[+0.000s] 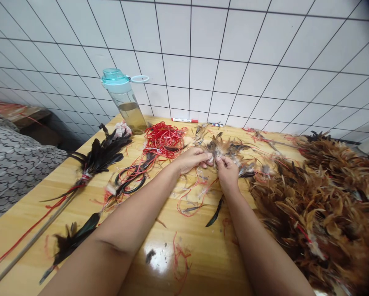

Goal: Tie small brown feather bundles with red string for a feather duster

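Both of my hands meet over the middle of the table, at a small cluster of brown and grey feathers (pixel 223 147). My left hand (pixel 194 159) has its fingers closed at the cluster's near left side. Thumb and forefinger of my right hand (pixel 227 169) pinch the feathers close beside it. The fluffy quill ends are partly hidden by my fingertips. Left of my hands lies a tangled heap of red string (pixel 164 139). Black-handled scissors (pixel 132 181) rest nearer to me, partly under string and scraps.
A large pile of brown feathers (pixel 320 197) covers the right side. On the left, black feathers (pixel 100 154) are bound to a stick (pixel 33 242). A water bottle (pixel 130 111) and a red marker (pixel 184 120) stand and lie near the tiled wall (pixel 175 68).
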`<state>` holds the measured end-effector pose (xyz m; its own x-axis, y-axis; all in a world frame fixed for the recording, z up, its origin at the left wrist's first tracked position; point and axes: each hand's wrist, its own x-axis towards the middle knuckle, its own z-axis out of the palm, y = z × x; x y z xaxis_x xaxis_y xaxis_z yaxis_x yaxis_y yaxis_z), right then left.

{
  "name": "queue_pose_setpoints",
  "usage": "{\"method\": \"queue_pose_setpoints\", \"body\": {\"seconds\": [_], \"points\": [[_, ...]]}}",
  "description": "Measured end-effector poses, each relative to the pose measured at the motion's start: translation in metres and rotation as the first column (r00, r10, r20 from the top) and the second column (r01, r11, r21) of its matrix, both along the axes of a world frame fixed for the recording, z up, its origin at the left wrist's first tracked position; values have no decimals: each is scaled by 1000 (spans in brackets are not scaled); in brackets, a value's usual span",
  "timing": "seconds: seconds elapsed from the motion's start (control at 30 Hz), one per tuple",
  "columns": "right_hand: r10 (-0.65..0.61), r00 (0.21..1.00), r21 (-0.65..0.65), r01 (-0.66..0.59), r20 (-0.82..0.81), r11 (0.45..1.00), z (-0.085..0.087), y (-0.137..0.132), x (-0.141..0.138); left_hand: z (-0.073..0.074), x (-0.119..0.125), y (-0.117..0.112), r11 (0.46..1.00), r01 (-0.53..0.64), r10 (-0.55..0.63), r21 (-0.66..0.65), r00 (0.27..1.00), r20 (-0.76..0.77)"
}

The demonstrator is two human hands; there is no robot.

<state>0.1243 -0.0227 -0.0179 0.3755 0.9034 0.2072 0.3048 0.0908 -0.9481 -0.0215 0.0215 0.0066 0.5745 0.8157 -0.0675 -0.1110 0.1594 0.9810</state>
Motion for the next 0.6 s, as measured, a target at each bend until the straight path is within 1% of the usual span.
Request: {"method": "queue_pose_setpoints", "body": {"seconds": [0.13, 0.23, 0.3, 0.37, 0.5, 0.6], "points": [[-2, 1000, -10, 2, 4, 1000, 0, 0, -1, -1, 5, -1, 997, -62, 64, 41, 997, -45], [3, 1000, -14, -3, -19, 1000, -1, 0, -1, -4, 9, 1, 991, -134, 135, 26, 989, -58], [5, 1000, -19, -5, -13, 1000, -1, 0, 0, -6, 9, 2, 983, -183, 183, 4, 983, -35], [2, 1000, -20, -2, 1, 1000, 0, 0, 0, -7, 9, 3, 976, -217, 218, -30, 976, 21], [7, 1000, -12, -7, 7, 1000, -2, 1, 1, -6, 8, 4, 965, -237, 250, -115, 962, 114], [7, 1000, -15, -7, -26, 1000, -6, 3, 2, -4, 6, 6, 950, -295, 306, -103, 946, 111]]}}
